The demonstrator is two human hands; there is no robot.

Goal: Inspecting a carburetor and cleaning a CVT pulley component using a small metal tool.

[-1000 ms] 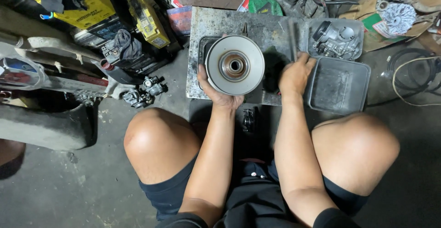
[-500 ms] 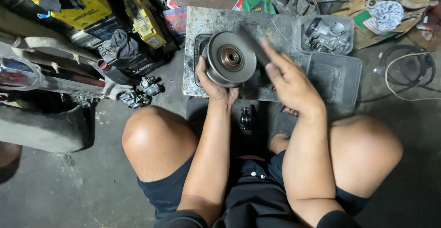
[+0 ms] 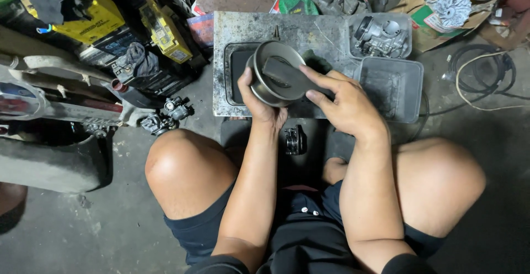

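I sit with my knees apart over a grey metal plate (image 3: 309, 34) on the floor. My left hand (image 3: 259, 103) grips the rim of a round metal pulley (image 3: 270, 72) from below and holds it tilted above a dark square tray (image 3: 236, 64). My right hand (image 3: 339, 103) reaches in from the right. Its fingers press a dark flat piece (image 3: 287, 75) against the pulley's face.
Two grey trays lie on the plate's right: one (image 3: 406, 25) with a carburettor (image 3: 378, 34), one (image 3: 389, 86) without parts. A small black part (image 3: 291, 140) lies between my knees. Yellow batteries (image 3: 91, 17), scooter body panels (image 3: 49, 81) and small parts (image 3: 165, 114) crowd the left. A cable (image 3: 480, 78) coils at right.
My right hand has moved from the right tray to the pulley's face. The pulley has tipped from face-up to tilted in my left hand.
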